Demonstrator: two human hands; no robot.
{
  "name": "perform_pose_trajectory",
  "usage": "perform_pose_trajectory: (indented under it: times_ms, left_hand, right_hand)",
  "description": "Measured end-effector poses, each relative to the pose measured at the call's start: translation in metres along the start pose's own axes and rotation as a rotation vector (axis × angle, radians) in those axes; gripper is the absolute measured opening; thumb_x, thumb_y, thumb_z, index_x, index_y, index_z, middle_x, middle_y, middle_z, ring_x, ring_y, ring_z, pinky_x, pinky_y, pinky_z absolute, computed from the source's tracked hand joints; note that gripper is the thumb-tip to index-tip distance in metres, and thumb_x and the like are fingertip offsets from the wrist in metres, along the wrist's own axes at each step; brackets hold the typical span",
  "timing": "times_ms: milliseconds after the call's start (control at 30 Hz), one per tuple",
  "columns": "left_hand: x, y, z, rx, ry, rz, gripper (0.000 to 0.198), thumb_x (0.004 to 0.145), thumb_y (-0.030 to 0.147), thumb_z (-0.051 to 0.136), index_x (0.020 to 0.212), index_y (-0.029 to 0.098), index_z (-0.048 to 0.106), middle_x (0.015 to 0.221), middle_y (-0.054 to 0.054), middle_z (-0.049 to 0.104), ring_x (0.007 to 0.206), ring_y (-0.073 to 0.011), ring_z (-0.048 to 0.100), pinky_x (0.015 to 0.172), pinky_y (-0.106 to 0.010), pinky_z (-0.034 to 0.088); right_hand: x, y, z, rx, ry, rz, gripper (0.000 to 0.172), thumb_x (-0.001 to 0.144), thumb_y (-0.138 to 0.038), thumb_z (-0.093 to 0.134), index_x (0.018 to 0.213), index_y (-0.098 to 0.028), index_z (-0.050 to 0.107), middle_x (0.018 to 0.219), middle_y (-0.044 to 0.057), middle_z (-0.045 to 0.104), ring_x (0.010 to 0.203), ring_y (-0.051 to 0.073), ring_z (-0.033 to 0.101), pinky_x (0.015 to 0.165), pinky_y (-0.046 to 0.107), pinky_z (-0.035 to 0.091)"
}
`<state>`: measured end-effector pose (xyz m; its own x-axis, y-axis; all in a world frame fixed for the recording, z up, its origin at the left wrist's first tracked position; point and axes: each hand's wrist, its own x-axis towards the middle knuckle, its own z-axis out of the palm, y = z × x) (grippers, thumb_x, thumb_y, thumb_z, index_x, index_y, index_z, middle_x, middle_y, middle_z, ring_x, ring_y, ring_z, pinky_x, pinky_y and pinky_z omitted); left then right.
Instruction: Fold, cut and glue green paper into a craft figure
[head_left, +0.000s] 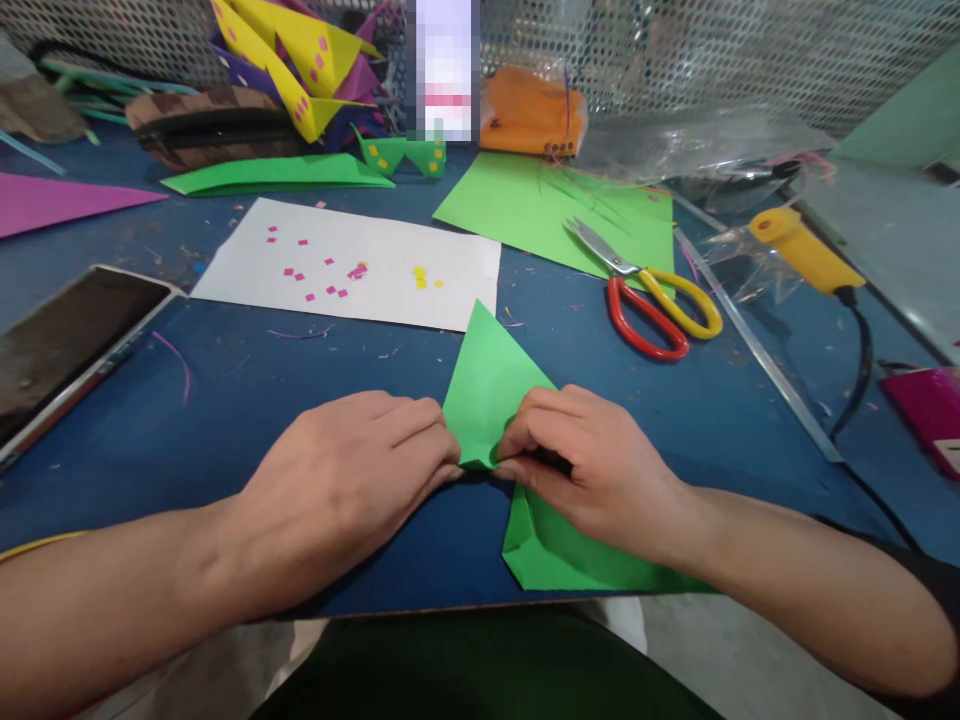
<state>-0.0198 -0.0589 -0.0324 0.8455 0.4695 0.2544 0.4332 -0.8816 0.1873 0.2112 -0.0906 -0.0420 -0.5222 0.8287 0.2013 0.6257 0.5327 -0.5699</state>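
A green folded paper point(487, 375) points away from me, its near edge creased up between my two hands. My left hand point(364, 480) pinches the left side of that edge, fingertips pressed together. On the right side, my right hand point(592, 465) grips the edge between thumb and bent fingers. Under and beside my right hand, another part of green paper point(577, 560) lies along the table's front edge; whether it joins the pinched part is hidden by the hand. Beyond my hands lies a white sheet point(390, 265) with small pink and yellow pieces.
Red and yellow scissors point(656, 300) rest partly on a light green sheet point(517, 200). A yellow glue gun point(806, 250) lies at right near a clear strip point(757, 345). At left is a phone point(75, 340). Folded yellow paper point(300, 65) stands at the back.
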Motion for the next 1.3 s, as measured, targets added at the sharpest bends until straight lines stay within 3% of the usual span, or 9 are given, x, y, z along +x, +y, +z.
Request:
perform_pose_trajectory:
  times_ms: [233,400,500,700,1100,1300]
  left_hand:
    - [0.002,-0.007,-0.012,-0.418,-0.117,-0.302,0.014,0.090,0.020,0.058,0.081,0.024,0.068,0.079,0.004,0.065,0.071,-0.0117,0.061,0.063,-0.023,0.041]
    - [0.002,-0.005,-0.019,-0.424,-0.139,-0.415,0.008,0.078,0.020,0.071,0.083,0.024,0.067,0.078,0.006,0.066,0.066,-0.0104,0.060,0.059,-0.021,0.040]
    - [0.002,0.001,-0.013,-0.385,-0.089,-0.396,0.004,0.080,0.024,0.069,0.078,0.023,0.067,0.076,0.005,0.065,0.065,-0.0119,0.058,0.059,-0.023,0.039]
    - [0.005,0.006,-0.004,-0.320,-0.034,-0.315,0.021,0.091,0.025,0.055,0.075,0.020,0.067,0.073,0.001,0.064,0.068,-0.0146,0.058,0.062,-0.027,0.039]
    - [0.003,0.008,0.000,-0.364,0.023,-0.316,0.017,0.090,0.024,0.058,0.076,0.021,0.068,0.072,0.001,0.063,0.066,-0.0131,0.058,0.058,-0.024,0.039]
    - [0.007,0.010,-0.004,-0.368,-0.013,-0.368,0.019,0.090,0.022,0.057,0.074,0.020,0.067,0.070,0.001,0.062,0.068,-0.0143,0.059,0.058,-0.025,0.039]
  right_hand:
    - [0.001,-0.003,0.000,-0.018,-0.011,0.007,0.011,0.090,-0.018,0.063,0.080,-0.016,0.060,0.075,-0.001,0.061,0.065,0.011,0.049,0.064,0.028,0.032]
    - [0.002,-0.004,0.000,-0.002,-0.013,0.016,0.012,0.089,-0.018,0.064,0.079,-0.016,0.059,0.074,-0.002,0.061,0.065,0.011,0.049,0.064,0.027,0.032]
    - [0.003,-0.003,0.000,-0.002,-0.008,0.022,0.012,0.088,-0.016,0.065,0.078,-0.017,0.058,0.073,-0.002,0.060,0.064,0.011,0.048,0.063,0.027,0.032]
    - [0.002,-0.003,-0.001,0.015,-0.006,0.024,0.012,0.089,-0.017,0.063,0.078,-0.017,0.059,0.074,-0.002,0.060,0.065,0.010,0.051,0.064,0.027,0.033]
    - [0.003,-0.005,0.002,-0.009,-0.011,-0.012,0.010,0.091,-0.016,0.059,0.081,-0.016,0.061,0.076,0.001,0.062,0.068,0.013,0.052,0.065,0.029,0.034]
    - [0.003,-0.006,0.002,-0.027,-0.042,0.007,0.011,0.092,-0.015,0.054,0.083,-0.015,0.060,0.078,0.002,0.062,0.069,0.014,0.051,0.066,0.029,0.032]
